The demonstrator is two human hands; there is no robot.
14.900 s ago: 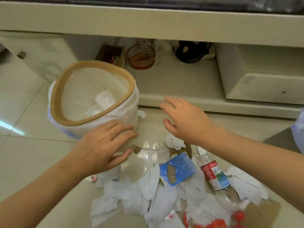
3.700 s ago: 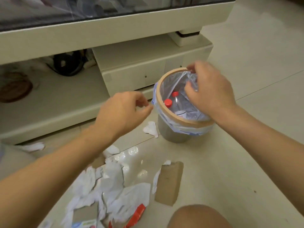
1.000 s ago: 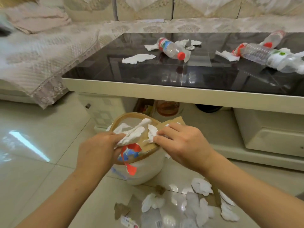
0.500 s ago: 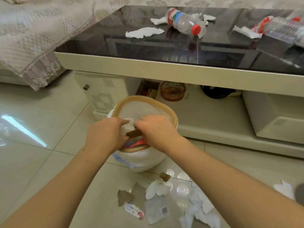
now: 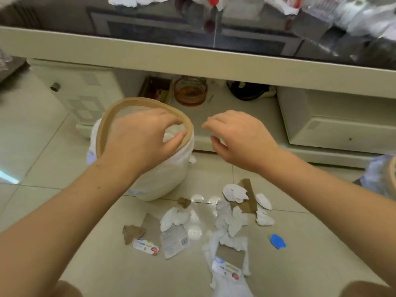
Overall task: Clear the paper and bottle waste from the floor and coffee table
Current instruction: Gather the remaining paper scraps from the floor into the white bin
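Head view, looking down past both forearms at a tiled floor [image 5: 42, 151] in front of a low counter [image 5: 192, 58] with a dark glossy top. The left hand [image 5: 141, 138] sits over the mouth of a white-lined waste bin [image 5: 162, 179] with a tan rim; its fingers are curled down inside the rim, touching white paper [image 5: 171, 133] that fills the bin. Whether the fingers pinch that paper or only press on it cannot be told. The right hand [image 5: 240, 136] hangs in the air just to the right of the bin, apart from its rim, fingers loosely curled and holding nothing.

Below and between the two forearms, the floor is littered. Crumpled white paper scraps [image 5: 231, 221] lie in a loose cluster with brown cardboard pieces [image 5: 248, 200], well below the right hand. A torn brown scrap [image 5: 132, 233] and a printed label [image 5: 145, 246] lie nearer the left forearm, and a small blue piece [image 5: 277, 241] lies off to the right. One white scrap [image 5: 192, 159] rests against the foot of the bin.

On the counter, far above both hands, white paper [image 5: 137, 0] and a clear plastic bottle [image 5: 334, 9] show at the top edge, blurred. A second bin's blue-lined edge [image 5: 379, 179] shows at the right border.
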